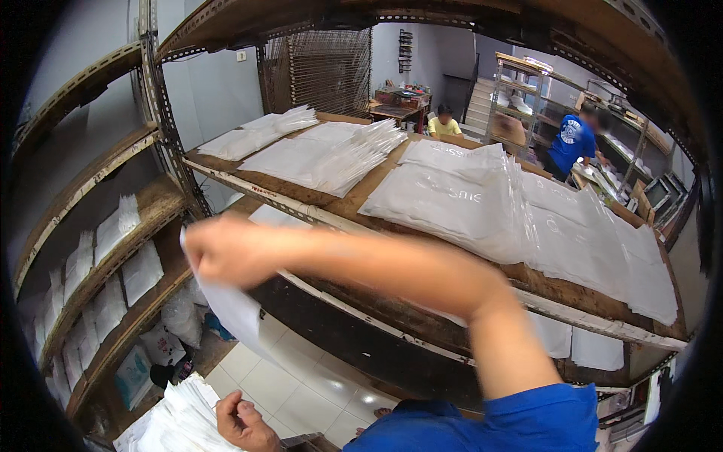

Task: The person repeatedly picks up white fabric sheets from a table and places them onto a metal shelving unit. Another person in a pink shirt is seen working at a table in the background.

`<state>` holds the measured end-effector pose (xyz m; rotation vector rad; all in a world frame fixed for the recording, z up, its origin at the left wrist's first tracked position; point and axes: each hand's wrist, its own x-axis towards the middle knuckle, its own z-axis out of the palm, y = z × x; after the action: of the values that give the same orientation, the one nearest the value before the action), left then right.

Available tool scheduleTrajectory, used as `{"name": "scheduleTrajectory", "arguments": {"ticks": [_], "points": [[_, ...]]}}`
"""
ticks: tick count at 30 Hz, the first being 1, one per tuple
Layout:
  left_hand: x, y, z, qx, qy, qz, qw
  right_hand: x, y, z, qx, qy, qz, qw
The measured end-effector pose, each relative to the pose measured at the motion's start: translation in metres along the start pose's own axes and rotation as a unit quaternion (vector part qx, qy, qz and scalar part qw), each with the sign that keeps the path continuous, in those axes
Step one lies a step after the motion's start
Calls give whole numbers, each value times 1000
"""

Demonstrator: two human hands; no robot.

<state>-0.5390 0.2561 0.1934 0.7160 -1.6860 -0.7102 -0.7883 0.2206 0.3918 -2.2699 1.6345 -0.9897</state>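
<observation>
My right arm, in a blue sleeve, reaches across to the left in front of the shelves. My right hand point(226, 252), blurred by motion, is closed on a thin white sheet point(235, 313) that hangs below it. At the lower edge my left hand point(247, 426) has its fingers curled, at the right side of a thick stack of white sheets point(169, 418). The stack seems to rest in that hand and arm; the forearm is hidden. Beyond my right arm, piles of flat white packets in clear plastic point(440, 200) lie on a brown shelf board point(361, 194).
A metal-framed rack point(98, 177) on the left holds more white packets on several shelves. Plastic bags point(181, 320) lie low beside it. A tiled floor point(290, 369) shows below. Farther back are a person in yellow point(444, 124) and a person in blue point(570, 139).
</observation>
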Motion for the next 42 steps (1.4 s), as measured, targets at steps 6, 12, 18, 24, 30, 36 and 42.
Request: {"name": "scheduleTrajectory", "arguments": {"ticks": [6, 12, 18, 24, 30, 36, 42], "points": [[-15, 10, 24, 18, -97, -46, 994, -127, -36, -184, -150, 162, 244, 944], [-3, 4, 41, -5, -130, -33, 991, -256, -14, -227, -152, 378, 388, 827], [26, 15, 100, -89, -199, 75, 973, -344, 16, -218, -245, 314, 418, 816], [67, 63, 155, -131, -271, 214, 929, -346, 10, -199, -348, 261, 448, 781], [102, 111, 212, -141, -260, 349, 889, -348, 7, -196, -386, 265, 484, 739], [93, 129, 229, -143, -273, 379, 873, -342, -6, -198, -383, 232, 481, 753], [55, 91, 203, -164, -261, 277, 910, -310, -35, -231, -405, 249, 376, 795]]}}
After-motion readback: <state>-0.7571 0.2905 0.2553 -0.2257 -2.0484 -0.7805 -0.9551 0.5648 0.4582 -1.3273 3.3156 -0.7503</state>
